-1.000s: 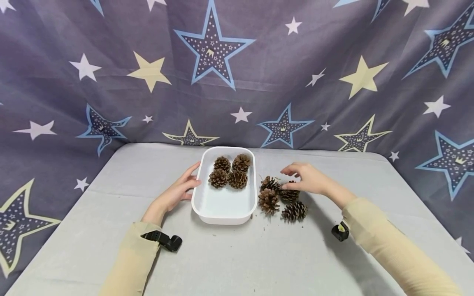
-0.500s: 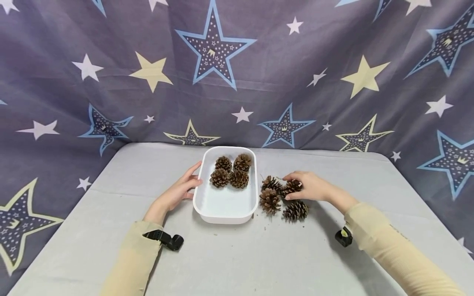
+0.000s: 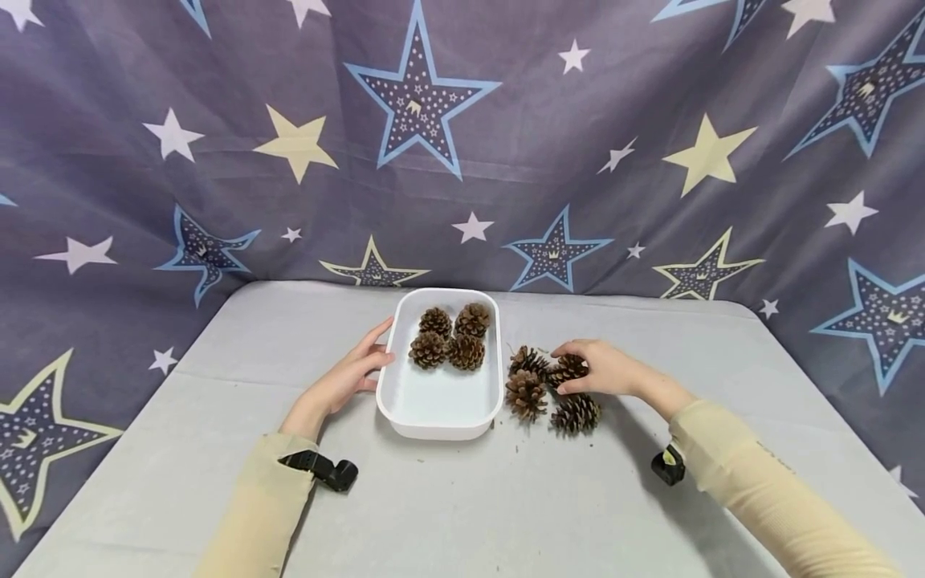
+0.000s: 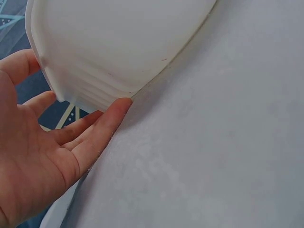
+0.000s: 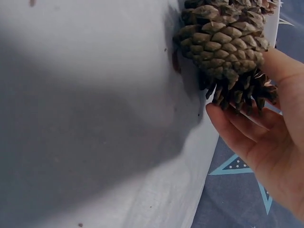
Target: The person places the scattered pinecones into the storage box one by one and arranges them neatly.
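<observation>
My left hand point(image 3: 345, 377) rests against the left side of a white rectangular tub point(image 3: 439, 405), fingers fairly straight and spread along its outer wall. In the left wrist view the fingertips of this hand point(image 4: 47, 137) touch the wall and lower edge of the tub point(image 4: 114, 38). My right hand point(image 3: 607, 369) reaches over a pine cone point(image 3: 568, 368) in the group right of the tub, its thumb and fingers curled about the cone's sides. The right wrist view shows that hand point(image 5: 280, 133) around a dark, spiky cone point(image 5: 242, 92), partly hidden behind a nearer pine cone point(image 5: 223, 45).
Several brown pine cones point(image 3: 466, 352) sit together in the far half of the tub. Beside the held cone lie three others: a near one point(image 3: 576, 414), a left one point(image 3: 526, 393) and a far-left one point(image 3: 529, 361). A star-patterned curtain point(image 3: 549, 160) hangs behind the grey-covered table point(image 3: 448, 514).
My right hand has come down onto the far-right pine cone and its fingers have closed around it. The left hand stays at the tub's side.
</observation>
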The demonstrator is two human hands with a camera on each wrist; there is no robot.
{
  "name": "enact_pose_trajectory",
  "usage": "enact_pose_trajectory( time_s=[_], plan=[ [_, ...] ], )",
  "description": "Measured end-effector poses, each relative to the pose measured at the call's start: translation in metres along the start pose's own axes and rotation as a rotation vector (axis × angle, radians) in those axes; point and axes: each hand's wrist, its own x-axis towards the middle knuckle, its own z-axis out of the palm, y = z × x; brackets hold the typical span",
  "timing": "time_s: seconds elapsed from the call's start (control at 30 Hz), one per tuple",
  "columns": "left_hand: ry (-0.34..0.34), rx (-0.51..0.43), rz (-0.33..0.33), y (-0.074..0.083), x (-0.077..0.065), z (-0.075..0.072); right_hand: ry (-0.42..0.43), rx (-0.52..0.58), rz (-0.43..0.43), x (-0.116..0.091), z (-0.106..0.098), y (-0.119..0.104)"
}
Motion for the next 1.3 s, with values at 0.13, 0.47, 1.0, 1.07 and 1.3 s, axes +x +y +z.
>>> enact_pose_trajectory(
  time_s=[0.13, 0.47, 1.0, 1.07, 1.3],
  plan=[
    [0.006, -0.005, 0.004, 0.001, 0.000, 0.000, 0.011, -0.012, -0.004, 0.002, -0.004, 0.001],
    [0.006, -0.009, -0.004, 0.001, 0.001, 0.001, 0.082, -0.021, -0.009, -0.001, -0.019, -0.003],
    [0.009, -0.013, 0.007, 0.005, -0.003, 0.002, 0.117, -0.022, -0.037, 0.015, -0.039, -0.020],
    [0.013, -0.006, 0.005, 0.004, -0.002, 0.001, 0.124, -0.023, -0.038, 0.017, -0.040, -0.023],
    [0.010, -0.006, 0.004, 0.001, -0.001, 0.001, 0.146, -0.025, -0.068, 0.026, -0.040, -0.034]
  ],
)
